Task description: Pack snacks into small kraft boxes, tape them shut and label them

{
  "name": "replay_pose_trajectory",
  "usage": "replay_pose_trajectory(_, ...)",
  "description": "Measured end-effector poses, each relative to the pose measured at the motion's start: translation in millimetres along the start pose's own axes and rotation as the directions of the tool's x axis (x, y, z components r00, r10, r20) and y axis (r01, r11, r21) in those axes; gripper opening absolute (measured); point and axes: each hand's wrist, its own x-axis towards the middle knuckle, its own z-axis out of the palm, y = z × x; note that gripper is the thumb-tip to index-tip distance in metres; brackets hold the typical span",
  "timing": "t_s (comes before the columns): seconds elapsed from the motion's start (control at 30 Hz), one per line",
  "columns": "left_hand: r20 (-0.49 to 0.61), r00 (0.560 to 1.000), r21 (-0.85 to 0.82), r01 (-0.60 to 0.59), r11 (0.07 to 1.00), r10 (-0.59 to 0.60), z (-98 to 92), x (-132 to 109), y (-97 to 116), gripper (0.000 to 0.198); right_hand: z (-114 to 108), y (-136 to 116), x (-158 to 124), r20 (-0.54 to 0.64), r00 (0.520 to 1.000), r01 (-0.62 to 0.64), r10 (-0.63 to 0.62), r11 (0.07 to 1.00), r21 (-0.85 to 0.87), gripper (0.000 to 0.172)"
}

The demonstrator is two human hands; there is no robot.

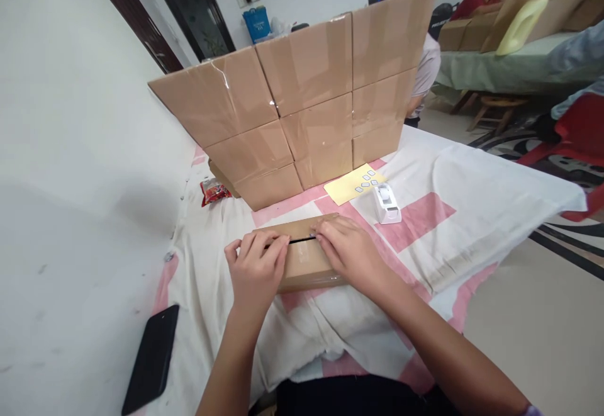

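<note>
A small flat cardboard box [304, 258] lies on the pink-and-white cloth [425, 214] in front of me. My left hand [257, 271] rests on its left part, fingers bent and pressed down on the top flaps. My right hand [352, 249] lies on the right part, fingertips pushing the flaps together at the dark seam. Both hands press on the box rather than lift it.
A stacked wall of taped cardboard boxes [306, 101] stands behind. A white tape dispenser [387, 203] and a yellow sheet with small labels [353, 183] lie to the right, a red packet [213, 191] to the left, a black phone [151, 358] near left. Other people sit at the back right.
</note>
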Motion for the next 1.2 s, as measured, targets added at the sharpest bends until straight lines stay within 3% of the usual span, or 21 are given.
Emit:
replay_pose_trajectory(0.17,0.152,0.986,-0.166,-0.037,0.985,0.063,-6.8,-5.0,1.1,0.009,1.6,2.2,0.7,0.020,0.997,-0.072,0.072,0.997,0.020,0.017)
replay_pose_trajectory(0.47,-0.029,1.000,-0.094,0.010,0.996,-0.013,-1.3,-4.2,-0.7,0.018,2.3,3.7,-4.8,0.006,0.996,-0.095,0.095,0.993,0.073,0.018)
replay_pose_trajectory(0.63,0.002,0.999,-0.041,0.040,0.998,-0.040,0.1,-1.2,-3.8,0.010,0.4,1.3,-3.4,0.009,0.993,-0.118,0.118,0.989,0.087,0.018)
replay_pose_trajectory(0.87,0.053,0.999,0.030,-0.004,1.000,0.002,-1.4,4.4,-9.9,0.008,1.4,3.1,-4.4,0.031,0.991,-0.135,0.132,0.986,0.100,0.018)
replay_pose_trajectory(1.0,0.142,0.990,-0.029,-0.001,1.000,0.005,1.0,9.2,-12.9,0.007,-2.8,-0.7,-3.1,0.049,0.993,-0.111,0.110,0.994,0.008,0.018)
replay_pose_trajectory(1.2,0.216,0.976,-0.085,0.015,0.996,0.004,3.6,6.8,-9.1,0.007,-19.1,-25.1,16.6,0.245,0.955,-0.096,0.170,0.953,-0.289,0.012)
